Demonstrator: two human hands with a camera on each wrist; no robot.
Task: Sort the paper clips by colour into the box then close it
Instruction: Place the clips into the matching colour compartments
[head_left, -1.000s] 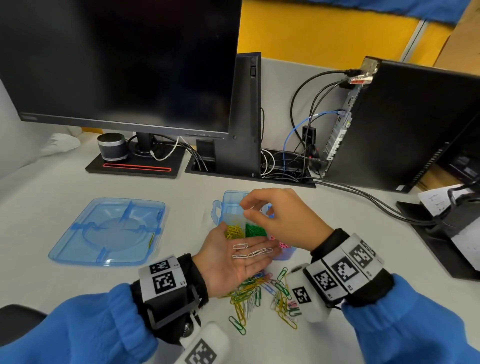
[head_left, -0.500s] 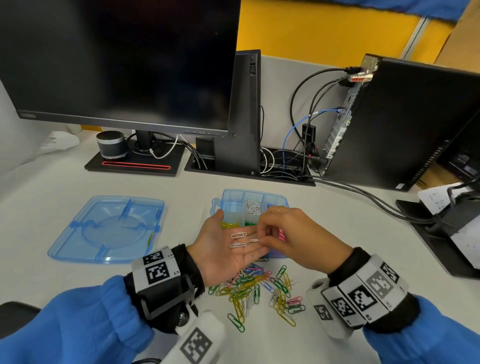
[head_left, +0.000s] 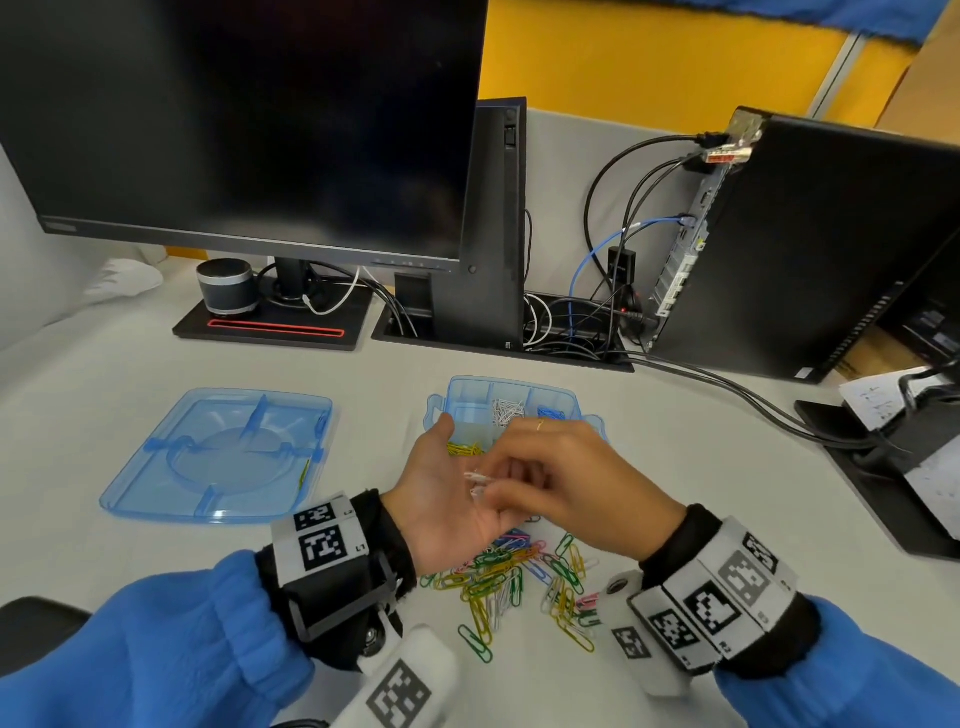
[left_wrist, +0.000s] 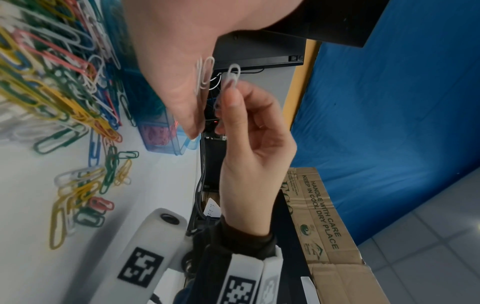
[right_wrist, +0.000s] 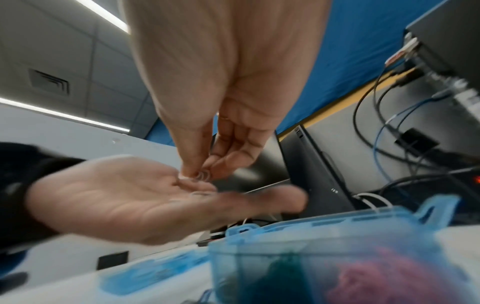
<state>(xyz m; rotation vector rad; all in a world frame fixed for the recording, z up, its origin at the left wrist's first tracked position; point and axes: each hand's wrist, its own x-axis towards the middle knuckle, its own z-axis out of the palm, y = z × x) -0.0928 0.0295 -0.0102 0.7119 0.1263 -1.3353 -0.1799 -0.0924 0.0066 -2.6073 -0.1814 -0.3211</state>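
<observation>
The surface (head_left: 130, 364) carries a dark monitor (head_left: 249, 124) at its far edge. The detached blue lid (head_left: 218, 457) lies toward the left edge, well apart from the open box (head_left: 563, 402) at centre. In the box, white, blue and yellow clips sit in separate compartments; pink and green show through the near wall in the right wrist view. The unsorted pile of clips (head_left: 514, 582) lies at the near edge, below both hands.

The left hand (head_left: 447, 504) is held palm up, fingers relaxed and nearly flat, with white clips (left_wrist: 203, 75) lying loose on it. The right hand (head_left: 566, 483) is above it; its thumb and fingers (left_wrist: 231, 107) pinch 1 white clip (left_wrist: 232, 76).

Risks, as judged: the loose clips may slide off the tilted palm into the mixed pile; the light pinch may drop its clip into a wrong compartment. The lid is not yet on.
</observation>
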